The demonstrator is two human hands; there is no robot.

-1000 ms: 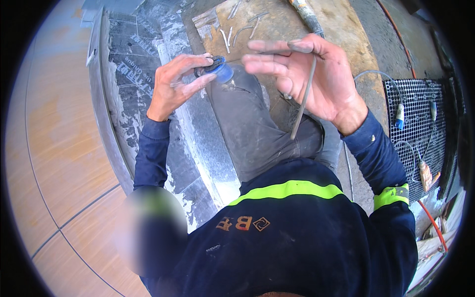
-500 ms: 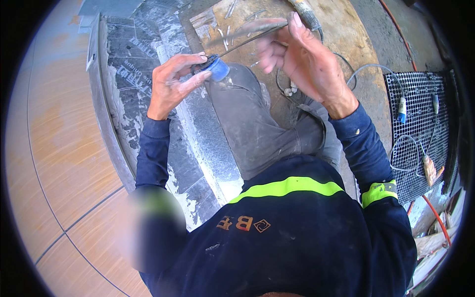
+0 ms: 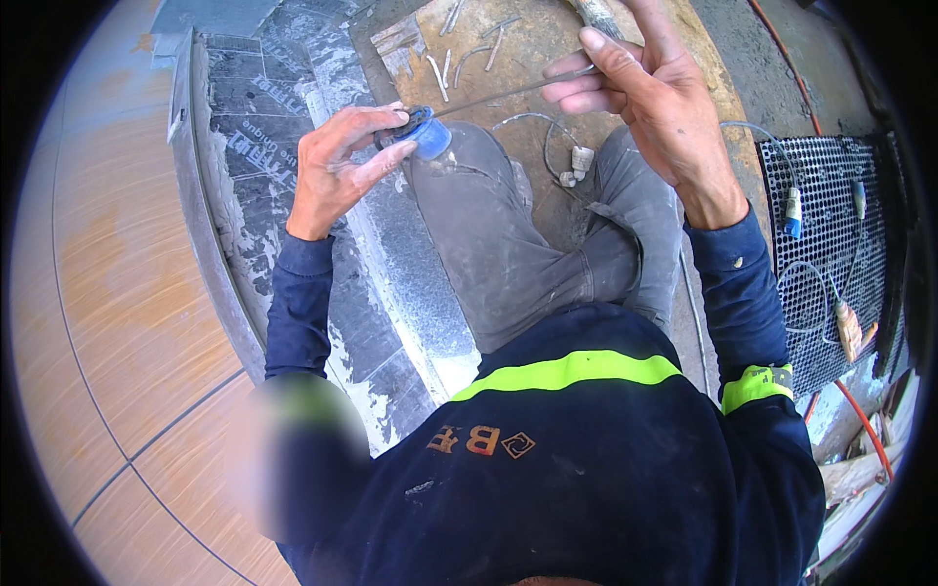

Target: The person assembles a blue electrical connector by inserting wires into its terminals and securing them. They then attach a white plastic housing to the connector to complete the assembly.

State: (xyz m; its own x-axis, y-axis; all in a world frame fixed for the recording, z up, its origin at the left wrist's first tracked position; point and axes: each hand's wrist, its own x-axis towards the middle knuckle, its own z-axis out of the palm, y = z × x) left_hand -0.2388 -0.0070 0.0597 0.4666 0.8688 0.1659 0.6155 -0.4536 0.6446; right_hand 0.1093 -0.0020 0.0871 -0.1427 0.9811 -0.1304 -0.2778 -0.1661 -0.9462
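My left hand [image 3: 342, 161] pinches a short blue cylindrical piece [image 3: 431, 138] with a black end, thumb below and fingers above. It sits over my grey-trousered knee. From its black end a thin dark cord-like strand [image 3: 503, 95] stretches up and right to my right hand [image 3: 664, 103]. There the strand's end lies between thumb and fingers, with the other fingers extended. I cannot tell exactly what the blue piece is.
On the worn board [image 3: 547, 39] ahead lie several thin light strips. White connectors [image 3: 578, 164] on a grey cable lie between my knees. At right, a black perforated mat [image 3: 831, 264] carries cables and plugs. Dark membrane sheets [image 3: 259, 146] and a brownish slab [image 3: 147, 322] lie left.
My right hand has moved right and its motion blur has gone; the strand's right end is now lower. The left hand keeps its hold on the blue piece, almost unmoved.
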